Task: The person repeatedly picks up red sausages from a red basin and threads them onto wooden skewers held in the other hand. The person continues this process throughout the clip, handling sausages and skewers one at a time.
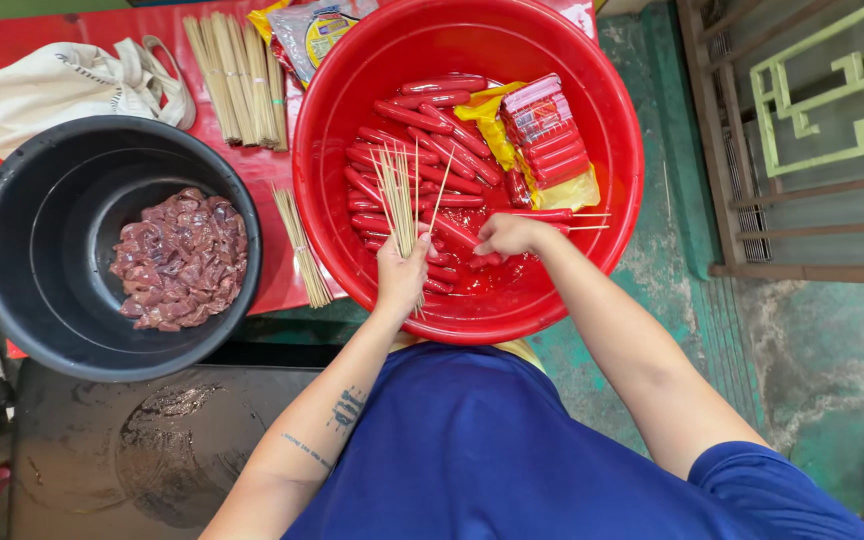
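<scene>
My left hand [401,272] grips a bundle of thin bamboo skewers [395,195] that fans upward over a large red basin [352,60]. My right hand [508,236] is closed on a red sausage [487,260] near the basin's front. Several loose red sausages [422,135] lie in the basin. An opened pack of sausages [547,130] with yellow wrapping rests at the basin's right side. Two skewered sausages [557,215] lie just right of my right hand.
A black bucket [12,250] holding raw dark meat pieces [182,260] stands at left. More skewers [237,75] and a small bundle [300,245] lie on the red table [2,45]. A white cloth bag [62,85] sits at the back left. A sealed food packet [312,30] lies behind the basin.
</scene>
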